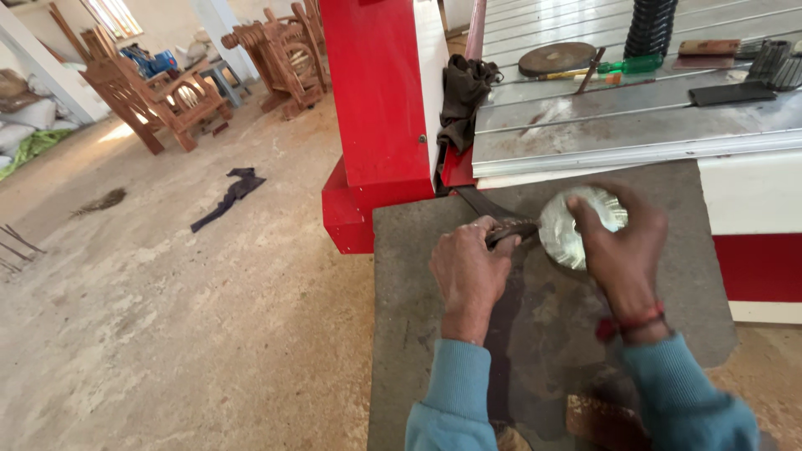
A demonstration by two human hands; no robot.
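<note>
Gripping dark wrench handle (pixel 511 231) in closed left hand (pixel 469 271), right hand (pixel 622 250) clamped over shiny metal disc (pixel 576 227) just beside it on grey slab (pixel 418 334); mid-turning, apparently; next, steady counter-hold.

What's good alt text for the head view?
Two hands work over a grey slab: the right hand grips a shiny metal disc, the left hand holds a dark wrench against it. Behind stand a red machine and wooden chairs.
</note>
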